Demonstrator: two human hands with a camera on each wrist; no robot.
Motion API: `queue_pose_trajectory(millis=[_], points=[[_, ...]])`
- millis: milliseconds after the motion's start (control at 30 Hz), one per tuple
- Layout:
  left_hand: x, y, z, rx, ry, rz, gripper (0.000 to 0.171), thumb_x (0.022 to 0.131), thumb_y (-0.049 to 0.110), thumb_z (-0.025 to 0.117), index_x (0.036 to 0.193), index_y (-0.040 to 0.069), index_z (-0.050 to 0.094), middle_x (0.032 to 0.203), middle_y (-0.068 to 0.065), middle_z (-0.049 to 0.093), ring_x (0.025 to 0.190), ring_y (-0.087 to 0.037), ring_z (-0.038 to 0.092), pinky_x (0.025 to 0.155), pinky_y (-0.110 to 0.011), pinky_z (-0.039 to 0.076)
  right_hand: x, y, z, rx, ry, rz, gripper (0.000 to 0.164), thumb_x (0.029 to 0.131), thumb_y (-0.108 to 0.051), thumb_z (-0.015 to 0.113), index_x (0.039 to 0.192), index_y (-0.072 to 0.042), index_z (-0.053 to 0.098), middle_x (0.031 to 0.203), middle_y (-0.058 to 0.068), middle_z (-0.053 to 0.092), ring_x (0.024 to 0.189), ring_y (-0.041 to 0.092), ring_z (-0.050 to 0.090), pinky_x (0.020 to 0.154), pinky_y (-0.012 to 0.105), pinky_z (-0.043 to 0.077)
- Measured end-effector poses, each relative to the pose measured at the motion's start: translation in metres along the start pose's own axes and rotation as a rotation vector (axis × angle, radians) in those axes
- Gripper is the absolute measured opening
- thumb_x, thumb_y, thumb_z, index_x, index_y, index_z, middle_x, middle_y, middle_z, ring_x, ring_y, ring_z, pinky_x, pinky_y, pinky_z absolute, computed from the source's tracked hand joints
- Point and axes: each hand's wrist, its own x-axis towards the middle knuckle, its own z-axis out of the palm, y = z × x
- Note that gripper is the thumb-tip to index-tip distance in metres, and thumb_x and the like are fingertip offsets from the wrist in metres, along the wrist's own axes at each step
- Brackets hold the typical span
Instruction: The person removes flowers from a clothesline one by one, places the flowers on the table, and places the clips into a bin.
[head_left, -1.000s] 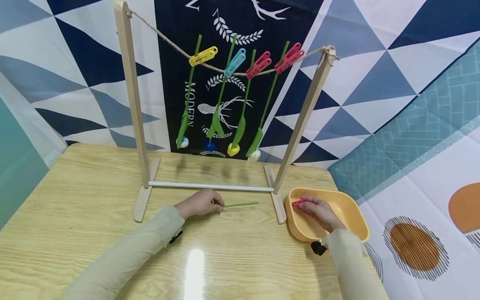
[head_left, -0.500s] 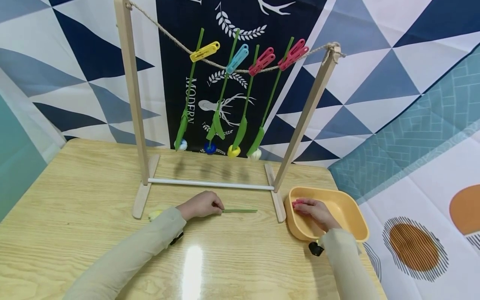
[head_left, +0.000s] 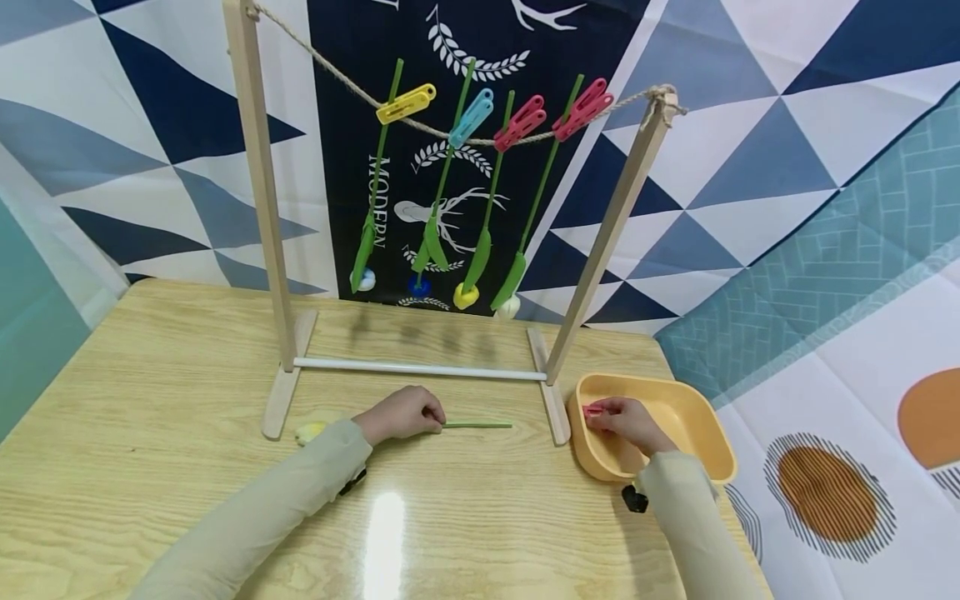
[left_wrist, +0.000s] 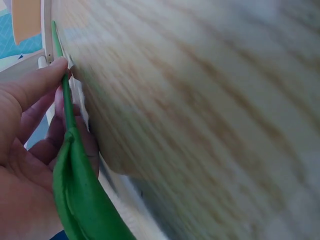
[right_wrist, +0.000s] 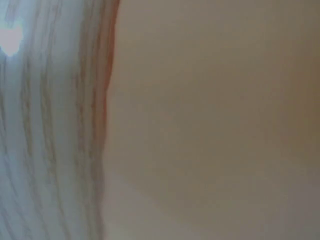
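My left hand (head_left: 405,412) pinches the green stem (head_left: 480,425) of an artificial tulip, low over the table. The tulip's pale yellow head (head_left: 309,432) shows past my sleeve. In the left wrist view, thumb and fingers grip the stem just beyond its green leaf (left_wrist: 85,195). My right hand (head_left: 630,423) is inside a yellow-orange basin (head_left: 701,400), holding a pinkish-red clothespin (head_left: 592,411) near the basin's left wall. The right wrist view is blurred, with the basin wall (right_wrist: 200,120) filling most of it and that hand out of sight.
Behind the hands stands a wooden frame (head_left: 258,183) with a white crossbar (head_left: 420,367) and a sagging rope (head_left: 330,67). Several tulips hang head down from it, held by yellow (head_left: 406,104), blue (head_left: 471,118) and red clothespins (head_left: 519,123).
The tulip stem in my left hand has come slightly nearer to me and lies straighter, and its head has come into view. My right hand stays in the basin with the clothespin, barely shifted.
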Motion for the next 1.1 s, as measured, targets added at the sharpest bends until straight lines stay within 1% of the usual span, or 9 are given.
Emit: queue_pose_trajectory(millis=[167,333,533,600,700,833,867,1000,1100], points=[[0.000,0.000,0.001,-0.002,0.004,-0.006,0.008,0.087,0.011,0.066,0.092,0.009,0.072,0.088,0.000,0.068,0.073,-0.007,0.053,0.069,-0.024,0.046,0.001,-0.004,0.002,-0.065,0.003,0.000,0.038,0.084,-0.012,0.069,0.110,0.012,0.057,0.080,0.002,0.061,0.069,0.012,0.057,0.063,0.024,0.050],[-0.001,0.001,0.000,-0.014,0.002,-0.003,0.009,0.087,0.010,0.065,0.093,0.008,0.071,0.086,0.000,0.067,0.072,-0.008,0.051,0.069,-0.025,0.046,0.000,-0.006,0.002,-0.070,0.009,0.016,0.040,0.084,-0.012,0.069,0.113,0.012,0.055,0.084,0.007,0.060,0.070,0.014,0.057,0.065,0.025,0.051],[-0.003,0.002,-0.001,-0.018,0.008,-0.007,0.008,0.087,0.010,0.065,0.092,0.008,0.071,0.085,0.000,0.066,0.071,-0.009,0.050,0.068,-0.025,0.045,-0.002,-0.009,0.001,-0.062,0.018,0.024,0.044,0.084,-0.016,0.070,0.115,0.011,0.054,0.084,0.007,0.062,0.071,0.014,0.057,0.066,0.026,0.050],[-0.003,0.001,0.000,-0.016,0.009,-0.004,0.008,0.087,0.010,0.066,0.092,0.008,0.071,0.085,0.001,0.066,0.070,-0.008,0.050,0.067,-0.024,0.045,-0.003,-0.012,-0.001,-0.065,0.046,0.035,0.046,0.084,-0.018,0.070,0.117,0.009,0.054,0.084,0.007,0.062,0.071,0.015,0.057,0.066,0.026,0.050],[-0.004,0.001,0.001,-0.019,0.009,-0.002,0.007,0.086,0.010,0.066,0.091,0.008,0.071,0.083,0.001,0.065,0.070,-0.009,0.049,0.066,-0.024,0.044,-0.008,-0.020,-0.006,-0.090,0.096,0.016,0.047,0.087,-0.021,0.067,0.122,0.008,0.052,0.087,0.010,0.061,0.073,0.018,0.058,0.064,0.027,0.049],[-0.006,0.000,0.000,-0.031,0.010,-0.012,0.006,0.086,0.010,0.066,0.090,0.008,0.070,0.082,0.002,0.064,0.069,-0.010,0.049,0.066,-0.025,0.044,-0.014,-0.040,-0.011,-0.116,0.209,-0.005,0.047,0.091,-0.027,0.060,0.126,0.005,0.051,0.097,0.018,0.061,0.081,0.029,0.060,0.062,0.027,0.049],[-0.007,0.000,-0.001,-0.030,0.016,-0.011,0.006,0.087,0.010,0.066,0.090,0.008,0.070,0.082,0.002,0.064,0.070,-0.010,0.050,0.067,-0.026,0.044,-0.015,-0.047,-0.012,-0.123,0.239,-0.007,0.048,0.092,-0.028,0.058,0.127,0.004,0.051,0.100,0.020,0.061,0.082,0.029,0.061,0.062,0.026,0.049],[-0.013,0.002,-0.010,-0.027,0.039,-0.018,0.009,0.087,0.012,0.065,0.093,0.007,0.070,0.086,0.001,0.066,0.073,-0.009,0.054,0.070,-0.027,0.047,-0.022,-0.073,-0.014,-0.120,0.330,-0.028,0.044,0.094,-0.032,0.055,0.123,0.001,0.055,0.104,0.023,0.063,0.081,0.026,0.062,0.062,0.024,0.048],[-0.019,0.005,-0.023,-0.037,0.071,-0.025,0.014,0.089,0.014,0.063,0.098,0.006,0.070,0.088,0.000,0.066,0.076,-0.009,0.056,0.071,-0.028,0.048,-0.027,-0.091,-0.014,-0.120,0.375,-0.061,0.039,0.094,-0.034,0.054,0.116,-0.002,0.060,0.100,0.021,0.064,0.078,0.023,0.062,0.063,0.025,0.048]])
